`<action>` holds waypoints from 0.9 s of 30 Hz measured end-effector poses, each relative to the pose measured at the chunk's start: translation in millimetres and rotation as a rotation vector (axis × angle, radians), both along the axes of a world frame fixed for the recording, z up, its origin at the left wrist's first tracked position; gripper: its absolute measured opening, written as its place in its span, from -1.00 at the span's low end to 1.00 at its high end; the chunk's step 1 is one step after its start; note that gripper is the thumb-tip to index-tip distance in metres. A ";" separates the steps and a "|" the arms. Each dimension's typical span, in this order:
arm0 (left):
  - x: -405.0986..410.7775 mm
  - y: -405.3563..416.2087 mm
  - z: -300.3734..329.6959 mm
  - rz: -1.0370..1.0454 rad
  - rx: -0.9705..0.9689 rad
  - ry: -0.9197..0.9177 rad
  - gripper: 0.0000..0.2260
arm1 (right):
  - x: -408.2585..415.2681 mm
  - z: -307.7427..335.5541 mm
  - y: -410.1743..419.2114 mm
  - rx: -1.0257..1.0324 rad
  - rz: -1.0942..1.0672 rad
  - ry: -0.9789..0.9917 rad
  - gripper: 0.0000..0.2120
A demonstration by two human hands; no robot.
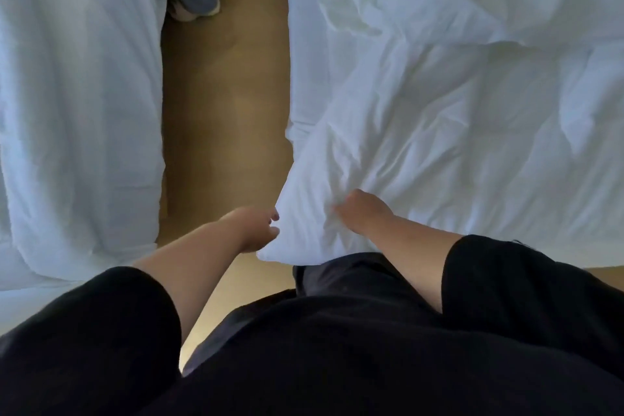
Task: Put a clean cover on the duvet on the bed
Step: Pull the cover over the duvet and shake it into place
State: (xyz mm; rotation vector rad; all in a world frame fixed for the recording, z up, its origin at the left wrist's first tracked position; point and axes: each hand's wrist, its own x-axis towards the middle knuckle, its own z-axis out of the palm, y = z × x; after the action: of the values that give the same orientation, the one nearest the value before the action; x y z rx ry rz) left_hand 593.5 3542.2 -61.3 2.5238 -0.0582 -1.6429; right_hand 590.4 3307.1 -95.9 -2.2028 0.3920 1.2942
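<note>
The near left corner of the crumpled white fabric duvet (pixel 439 118), spread over the right-hand bed, is being worked. It is gripped by the curled fingers of the right hand (pixel 363 211), while the left hand (pixel 256 228) touches its edge with fingers loosely bent. The corner-seating step appears under way; next, a firm pull is likely needed to settle the cover.

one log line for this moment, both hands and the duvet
left hand: touches corner | right hand: grips duvet | stage: corner work
</note>
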 end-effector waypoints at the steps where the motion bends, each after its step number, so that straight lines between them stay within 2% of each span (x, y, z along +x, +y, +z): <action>1: 11.2 -0.8 -2.4 0.003 0.002 -0.006 -0.62 | 2.6 -0.8 -0.7 0.001 -0.034 0.005 -0.49; 4: 40.1 -11.4 -13.4 0.029 -0.020 -0.002 -0.62 | 9.1 -6.4 -6.0 0.011 -0.156 0.011 -0.50; 8: 77.6 -31.5 -43.5 0.016 -0.028 0.027 -0.51 | 9.8 -27.7 -4.9 0.034 -0.381 -0.002 -0.59; 12: 105.2 -38.5 -81.8 0.043 -0.107 -0.038 -0.42 | 5.4 -45.0 11.8 0.016 -0.542 -0.055 -0.63; 15: 119.6 -42.4 -111.3 0.277 -0.218 0.088 -0.15 | 3.3 -59.4 28.7 -0.013 -0.651 -0.073 -0.55; 17: 125.1 -45.6 -123.5 0.358 -0.230 0.140 -0.20 | 2.5 -62.5 37.4 -0.012 -0.698 -0.069 -0.47; 20: 135.9 -55.6 -117.7 0.222 -0.249 0.207 -0.61 | -4.2 -55.9 53.6 -0.043 -0.758 -0.047 -0.23; 21: 138.3 -60.1 -109.4 0.140 -0.279 0.202 -0.69 | -5.2 -49.0 59.2 -0.037 -0.784 -0.039 -0.15; 25: 146.6 -89.4 -26.0 -0.217 -0.442 0.149 -0.67 | 4.3 7.5 83.3 -0.051 -0.849 -0.172 0.11; 27: 151.5 -104.9 17.5 -0.312 -0.536 0.121 -0.65 | 10.1 41.2 86.9 -0.138 -0.934 -0.310 0.02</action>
State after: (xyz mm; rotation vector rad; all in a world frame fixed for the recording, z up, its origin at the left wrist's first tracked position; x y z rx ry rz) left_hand 745.0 3437.3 -43.8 2.0756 -0.8003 -1.5985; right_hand 600.5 3394.0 -54.7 -1.8630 1.2157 0.4214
